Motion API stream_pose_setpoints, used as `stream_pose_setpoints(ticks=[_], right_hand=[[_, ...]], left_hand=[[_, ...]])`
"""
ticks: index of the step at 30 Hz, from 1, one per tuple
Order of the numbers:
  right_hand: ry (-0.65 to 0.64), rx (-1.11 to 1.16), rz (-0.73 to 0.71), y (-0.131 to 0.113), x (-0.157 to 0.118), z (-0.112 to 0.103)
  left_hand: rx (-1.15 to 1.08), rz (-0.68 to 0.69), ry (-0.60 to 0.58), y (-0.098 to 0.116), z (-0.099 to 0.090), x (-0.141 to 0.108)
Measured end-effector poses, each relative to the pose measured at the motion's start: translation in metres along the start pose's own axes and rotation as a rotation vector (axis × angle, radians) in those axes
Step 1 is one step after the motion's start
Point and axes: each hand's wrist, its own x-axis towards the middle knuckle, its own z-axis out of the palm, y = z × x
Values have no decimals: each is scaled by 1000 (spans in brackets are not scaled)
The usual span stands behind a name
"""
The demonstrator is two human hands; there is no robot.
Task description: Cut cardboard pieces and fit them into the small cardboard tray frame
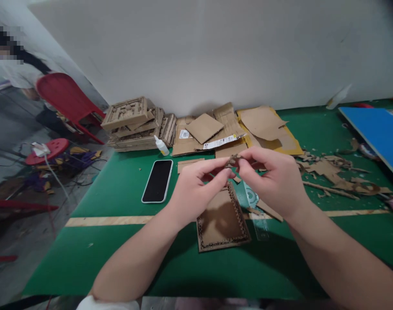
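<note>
Pinching a small ridged cardboard strip together, the left hand and right hand meet above a flat, rough-bordered cardboard panel toward the front edge of the table, whose smooth green reaches the near left corner, torn scraps toward its right edge.

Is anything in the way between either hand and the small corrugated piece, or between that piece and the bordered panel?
Nothing visible: the left hand and right hand both pinch the corrugated piece. No loose object shows between it and the bordered panel, though the left hand covers the panel's upper-left part.
</note>
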Motion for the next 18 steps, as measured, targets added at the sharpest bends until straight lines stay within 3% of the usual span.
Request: stream_pose_setpoints(ticks=[3,6,9,15,18], right_hand=[[7,26,25,2,2,-4],[8,44,12,5,3,-9],[20,8,-68,8,3,-14],[40,-133,-392,11,3,-15],[22,-175,-410,13,4,-12]], left_hand=[[-277,-191,-60,1,-2,2],[-391,-245,-45,0,-1,3],[-399,-242,-27,0,0,3],[-281,-203,-3,-1,1,3],[-259,-199,13,-1,1,3]])
